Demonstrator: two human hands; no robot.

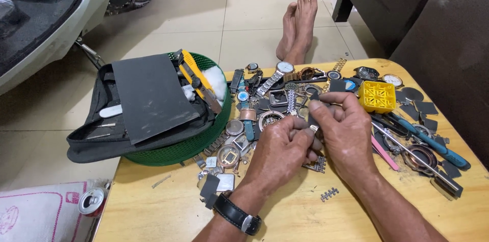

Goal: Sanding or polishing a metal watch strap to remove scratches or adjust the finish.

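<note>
Both hands meet above the yellow wooden table (pixel 285 216). The left hand (pixel 277 148) and right hand (pixel 346 132) pinch together a small dark flat piece with a metal link (pixel 314 115). I think it can slip into the heap of watch parts (pixel 254 120) below, because it is tiny.

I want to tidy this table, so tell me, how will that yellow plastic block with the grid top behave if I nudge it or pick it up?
The yellow plastic block looks hollow and gridded, so probably light. It sits flat and squarish on the wooden table, so it should slide rather than roll. Watch parts crowd around it, so a push would likely shove those along.
</note>
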